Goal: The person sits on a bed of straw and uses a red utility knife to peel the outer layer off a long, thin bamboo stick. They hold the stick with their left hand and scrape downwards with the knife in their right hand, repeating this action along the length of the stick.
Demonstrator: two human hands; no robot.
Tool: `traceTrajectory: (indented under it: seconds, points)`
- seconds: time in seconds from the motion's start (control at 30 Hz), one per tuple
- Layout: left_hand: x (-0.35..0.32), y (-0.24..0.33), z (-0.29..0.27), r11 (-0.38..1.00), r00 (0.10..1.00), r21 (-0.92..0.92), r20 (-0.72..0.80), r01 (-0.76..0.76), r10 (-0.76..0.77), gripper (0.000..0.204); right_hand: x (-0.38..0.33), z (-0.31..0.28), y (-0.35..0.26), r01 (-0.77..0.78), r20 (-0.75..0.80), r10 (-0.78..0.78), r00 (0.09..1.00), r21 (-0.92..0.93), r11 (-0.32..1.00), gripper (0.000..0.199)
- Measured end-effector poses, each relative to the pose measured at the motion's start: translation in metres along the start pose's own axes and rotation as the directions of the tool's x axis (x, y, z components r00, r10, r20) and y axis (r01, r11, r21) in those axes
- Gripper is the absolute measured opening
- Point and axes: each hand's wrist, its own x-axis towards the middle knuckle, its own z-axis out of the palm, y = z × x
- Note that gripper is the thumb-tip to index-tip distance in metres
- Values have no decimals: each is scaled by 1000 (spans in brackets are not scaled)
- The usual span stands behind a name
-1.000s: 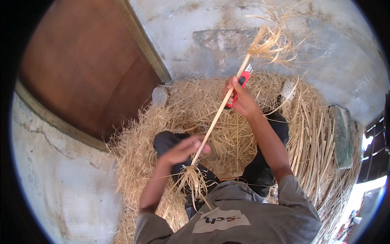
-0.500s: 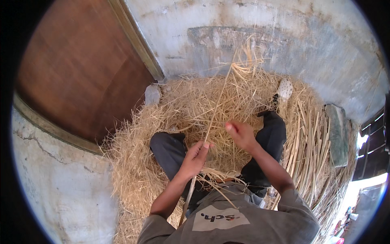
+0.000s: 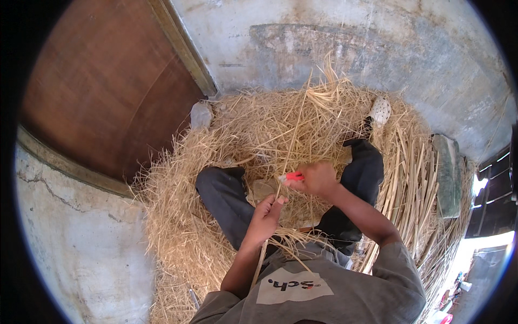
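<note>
A long dry straw-coloured stalk (image 3: pixel 292 144) runs from a frayed tuft near the wall down to my lap. My left hand (image 3: pixel 263 220) is closed on it, thumb pressing against the fingers. Its lower part (image 3: pixel 259 263) comes out below that hand and lies over my shirt. Just above, my right hand (image 3: pixel 319 179) is closed round a small red-handled knife (image 3: pixel 293 176). The knife's pale tip meets the stalk or lies right beside it; contact is too small to tell. Loose peeled strips (image 3: pixel 294 241) lie across my lap.
Loose straw (image 3: pixel 178 216) surrounds my bent legs. Long stalks (image 3: pixel 407 189) lie in a heap at the right, beside a greenish slab (image 3: pixel 447 175). A grey stone (image 3: pixel 202 115) sits near the brown door (image 3: pixel 108 92). A white spotted object (image 3: pixel 380 111) lies by the far wall (image 3: pixel 334 43).
My right hand has moved left and down to the stalk, and the red-handled knife now shows in it. My left hand has shifted slightly right and down, still gripping the stalk.
</note>
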Motion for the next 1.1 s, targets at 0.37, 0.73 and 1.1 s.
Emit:
traceTrajectory:
  seconds: [0.37, 0.73, 1.1]
  points:
    - [0, -16, 1, 989, 996, 117, -12, -86, 87, 24, 24, 33, 58, -23, -45, 12, 999, -250, 968, 72]
    - [-24, -33, 22, 993, 981, 45, 167, -106, 97, 24, 73, -23, 168, -447, 23, 486, 874, -355, 821, 78]
    - [-14, -26, 1, 994, 991, -84, 126, 65, -55, 29, 65, 9, 147, -727, 642, 433, 633, 684, 49, 75]
